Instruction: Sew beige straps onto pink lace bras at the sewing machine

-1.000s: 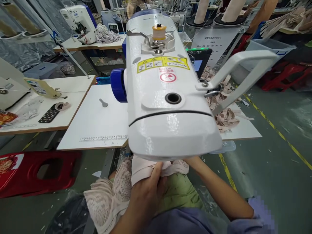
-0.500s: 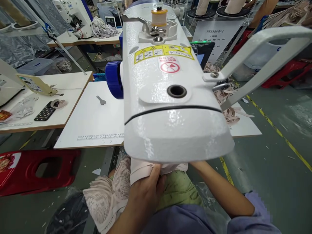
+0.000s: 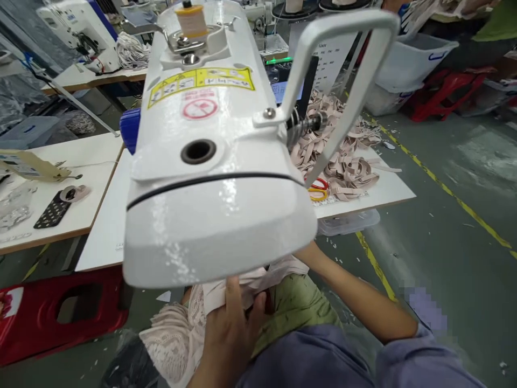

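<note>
A white sewing machine head (image 3: 218, 226) fills the middle of the view and hides the stitching area. Below its front edge, my left hand (image 3: 232, 328) is on a beige garment piece (image 3: 214, 296), index finger stretched along the cloth and thumb bent beside it. Folded beige lace (image 3: 169, 337) from the garment hangs at the left over my lap. My right forearm (image 3: 355, 293) reaches in from the right. Its hand is hidden behind the machine head near the cloth's right end, so its fingers do not show. Green cloth (image 3: 299, 304) covers my lap.
Beige straps (image 3: 339, 156) lie heaped on the table's right side, with red-and-yellow-handled scissors (image 3: 319, 189) beside the machine. A white metal guard (image 3: 347, 97) juts out right. A red stool (image 3: 60, 318) stands at lower left. A black dotted phone (image 3: 52, 210) lies on the neighbouring table.
My view has swung right, so the machine appears further left and the strap heap and scissors show. My left index finger is now stretched further along the cloth.
</note>
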`<move>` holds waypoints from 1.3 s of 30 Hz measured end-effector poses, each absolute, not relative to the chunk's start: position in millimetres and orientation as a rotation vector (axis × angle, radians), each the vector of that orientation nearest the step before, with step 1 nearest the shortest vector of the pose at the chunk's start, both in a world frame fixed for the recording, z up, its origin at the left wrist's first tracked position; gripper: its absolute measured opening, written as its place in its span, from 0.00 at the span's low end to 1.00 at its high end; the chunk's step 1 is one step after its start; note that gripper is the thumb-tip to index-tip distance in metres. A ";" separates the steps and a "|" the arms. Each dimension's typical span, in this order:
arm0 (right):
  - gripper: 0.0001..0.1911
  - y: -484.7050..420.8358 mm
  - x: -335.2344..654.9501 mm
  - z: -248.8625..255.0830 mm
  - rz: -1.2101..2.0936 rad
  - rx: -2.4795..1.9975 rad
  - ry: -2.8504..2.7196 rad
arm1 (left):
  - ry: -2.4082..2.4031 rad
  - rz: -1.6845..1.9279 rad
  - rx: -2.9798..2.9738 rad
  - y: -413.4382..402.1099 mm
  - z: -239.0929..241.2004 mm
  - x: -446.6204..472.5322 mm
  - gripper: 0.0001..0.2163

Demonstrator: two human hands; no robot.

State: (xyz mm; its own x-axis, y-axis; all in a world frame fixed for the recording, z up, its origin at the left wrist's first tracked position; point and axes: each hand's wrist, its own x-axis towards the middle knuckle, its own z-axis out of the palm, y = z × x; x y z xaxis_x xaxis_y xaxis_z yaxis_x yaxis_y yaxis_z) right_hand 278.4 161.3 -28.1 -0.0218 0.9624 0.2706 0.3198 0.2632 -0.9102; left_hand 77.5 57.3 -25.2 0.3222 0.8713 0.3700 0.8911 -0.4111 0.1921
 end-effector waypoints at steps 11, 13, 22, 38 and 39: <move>0.06 135.3 283.1 -35.6 0.935 -1.178 -1.377 | -1.707 -0.689 -2.565 54.0 -21.6 78.1 0.35; 0.06 130.4 281.2 -33.5 0.928 -1.157 -1.371 | -1.707 -0.716 -2.588 53.3 -21.8 77.4 0.35; 0.08 113.1 273.4 -30.6 0.959 -1.084 -1.399 | -1.800 -0.651 -2.651 55.1 -20.1 77.7 0.34; 0.13 103.7 262.3 -31.6 0.922 -1.198 -1.469 | -1.805 -0.682 -2.665 58.9 -16.8 79.5 0.34; 0.14 103.0 261.0 -31.2 0.905 -1.221 -1.479 | -1.797 -0.704 -2.667 59.9 -17.5 79.5 0.34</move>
